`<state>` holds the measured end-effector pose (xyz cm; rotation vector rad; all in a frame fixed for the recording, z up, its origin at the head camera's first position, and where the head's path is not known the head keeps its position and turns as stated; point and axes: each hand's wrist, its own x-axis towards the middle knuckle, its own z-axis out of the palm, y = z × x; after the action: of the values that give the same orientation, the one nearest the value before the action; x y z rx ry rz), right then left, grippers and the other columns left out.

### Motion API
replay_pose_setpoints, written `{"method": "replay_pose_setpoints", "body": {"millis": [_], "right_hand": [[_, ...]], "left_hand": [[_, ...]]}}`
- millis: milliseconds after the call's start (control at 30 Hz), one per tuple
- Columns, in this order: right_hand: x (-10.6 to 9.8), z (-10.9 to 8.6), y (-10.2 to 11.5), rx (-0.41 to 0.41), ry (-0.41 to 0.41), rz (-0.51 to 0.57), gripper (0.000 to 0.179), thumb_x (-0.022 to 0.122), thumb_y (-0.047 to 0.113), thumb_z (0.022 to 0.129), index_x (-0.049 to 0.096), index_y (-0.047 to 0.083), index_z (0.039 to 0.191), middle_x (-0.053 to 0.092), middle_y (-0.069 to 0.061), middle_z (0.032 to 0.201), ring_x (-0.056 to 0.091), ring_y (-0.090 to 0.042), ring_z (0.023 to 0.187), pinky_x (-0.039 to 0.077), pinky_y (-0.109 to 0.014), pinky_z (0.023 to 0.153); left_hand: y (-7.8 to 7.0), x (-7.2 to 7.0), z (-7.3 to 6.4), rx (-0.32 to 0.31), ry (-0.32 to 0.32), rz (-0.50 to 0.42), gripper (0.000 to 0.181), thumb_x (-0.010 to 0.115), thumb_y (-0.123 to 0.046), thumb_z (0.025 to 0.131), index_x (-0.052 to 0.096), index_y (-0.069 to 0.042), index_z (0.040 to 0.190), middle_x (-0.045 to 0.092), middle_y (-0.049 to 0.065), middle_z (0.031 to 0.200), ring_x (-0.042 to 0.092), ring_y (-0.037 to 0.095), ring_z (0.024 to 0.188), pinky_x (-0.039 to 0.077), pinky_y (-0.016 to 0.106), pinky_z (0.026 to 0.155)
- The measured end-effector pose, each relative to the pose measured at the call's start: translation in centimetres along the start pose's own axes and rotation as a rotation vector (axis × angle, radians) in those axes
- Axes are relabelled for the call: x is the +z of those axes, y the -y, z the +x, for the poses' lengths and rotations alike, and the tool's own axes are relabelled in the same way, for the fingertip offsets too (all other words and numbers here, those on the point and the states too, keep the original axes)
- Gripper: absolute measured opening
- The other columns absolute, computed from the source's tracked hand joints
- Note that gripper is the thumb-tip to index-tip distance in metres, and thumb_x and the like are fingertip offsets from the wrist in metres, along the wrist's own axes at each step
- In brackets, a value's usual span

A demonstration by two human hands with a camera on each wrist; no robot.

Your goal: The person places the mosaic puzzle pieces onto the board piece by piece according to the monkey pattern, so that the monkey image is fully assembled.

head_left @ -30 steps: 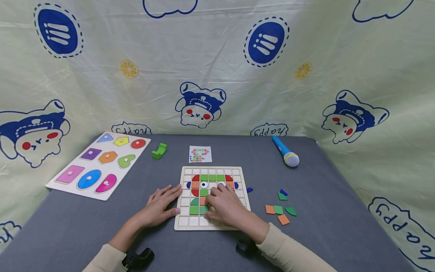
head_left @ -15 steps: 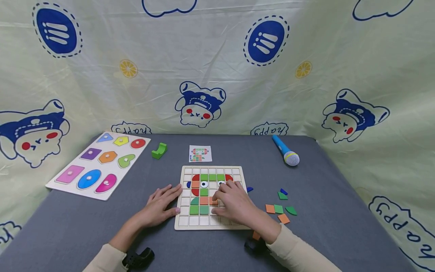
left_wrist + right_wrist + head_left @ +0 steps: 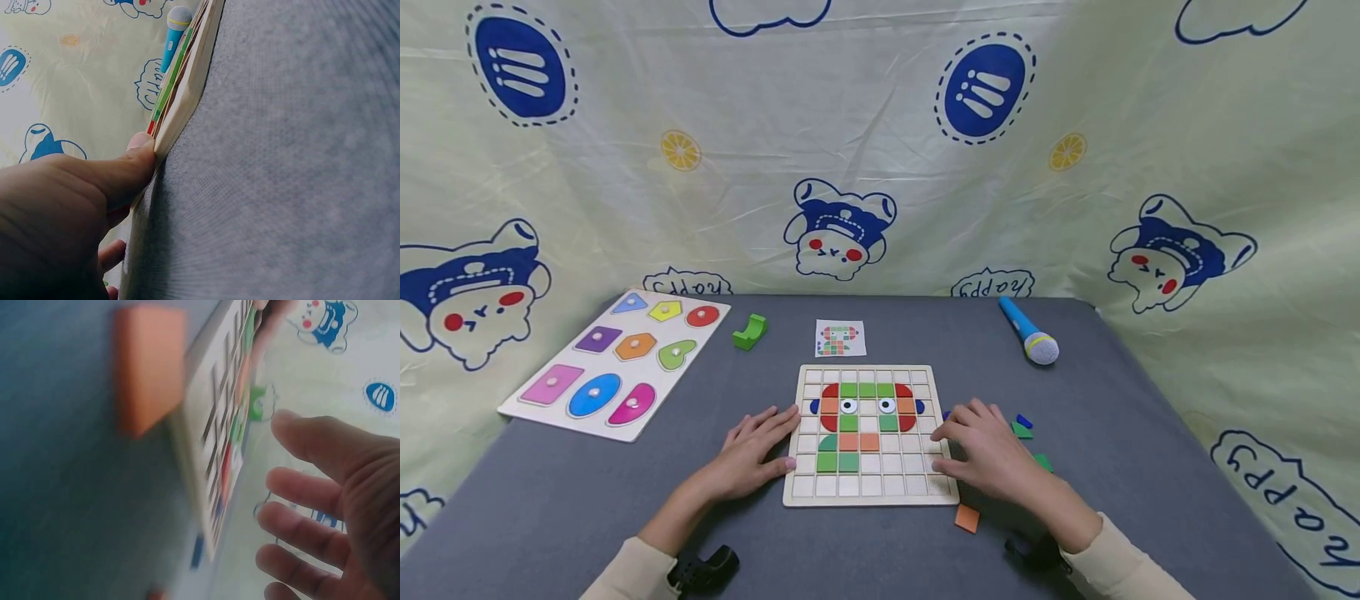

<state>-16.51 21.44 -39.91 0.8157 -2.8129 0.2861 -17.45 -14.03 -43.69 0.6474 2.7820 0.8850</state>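
Observation:
A wooden grid board (image 3: 895,487) lies mid-table, with red, green, orange and blue tiles set in it and two eye tiles. My left hand (image 3: 754,454) rests at its left edge, fingertips and thumb touching the rim; in the left wrist view the thumb (image 3: 125,172) lies against the board's side. Over the board's right edge my right hand (image 3: 988,450) hovers, fingers spread and slightly bent with nothing between them, as the right wrist view also shows. An orange square tile (image 3: 967,518) lies by the board's lower right corner.
Green tiles (image 3: 1022,431) and a blue tile (image 3: 1024,420) lie right of the board, partly hidden by the right hand. Behind it are a picture card (image 3: 840,338), a green arched block (image 3: 750,332) and a blue toy microphone (image 3: 1030,332). A shape puzzle board (image 3: 613,367) sits left.
My right hand has left the board's middle and moved right toward the loose tiles. An orange tile now shows in the row where it worked. The left hand stays put.

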Motion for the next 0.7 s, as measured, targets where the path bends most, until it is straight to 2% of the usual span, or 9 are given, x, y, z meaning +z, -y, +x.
{"method": "replay_pose_setpoints", "body": {"millis": [233,400,567,700], "right_hand": [[-0.4,-2.1,-2.9,0.059,0.018,-0.013,0.033,0.082,0.037,0.070,0.072,0.021,0.097,0.056,0.008,0.091,0.042,-0.010,0.086,0.034,-0.034,0.077],[-0.4,-3.3,-4.6,0.117,0.061,-0.034,0.034,0.081,0.039,0.070,0.071,0.023,0.098,0.054,0.008,0.092,0.042,-0.012,0.087,0.031,-0.031,0.074],[-0.3,-4.0,-5.7,0.164,0.122,-0.042,0.031,0.080,0.036,0.072,0.070,0.023,0.098,0.055,0.006,0.093,0.042,-0.014,0.087,0.030,-0.033,0.074],[-0.4,-4.3,-6.1,0.183,0.141,-0.040,0.028,0.079,0.034,0.073,0.070,0.023,0.097,0.055,0.007,0.092,0.040,-0.013,0.087,0.031,-0.034,0.075]], "left_hand": [[0.1,0.0,0.0,-0.002,0.003,0.003,0.065,0.061,-0.030,0.091,0.034,-0.011,0.147,0.030,0.006,0.155,0.019,0.038,0.144,0.006,0.065,0.111],[0.1,0.0,0.0,-0.007,0.009,-0.003,0.066,0.061,-0.031,0.091,0.034,-0.011,0.147,0.029,0.006,0.156,0.018,0.038,0.144,0.006,0.064,0.111],[0.0,0.0,0.0,-0.018,0.019,-0.007,0.066,0.060,-0.033,0.091,0.033,-0.011,0.147,0.029,0.006,0.156,0.017,0.038,0.145,0.005,0.064,0.111],[0.0,-0.1,0.0,-0.018,0.022,-0.010,0.066,0.060,-0.033,0.091,0.033,-0.011,0.147,0.029,0.006,0.156,0.017,0.038,0.145,0.005,0.064,0.111]]}}
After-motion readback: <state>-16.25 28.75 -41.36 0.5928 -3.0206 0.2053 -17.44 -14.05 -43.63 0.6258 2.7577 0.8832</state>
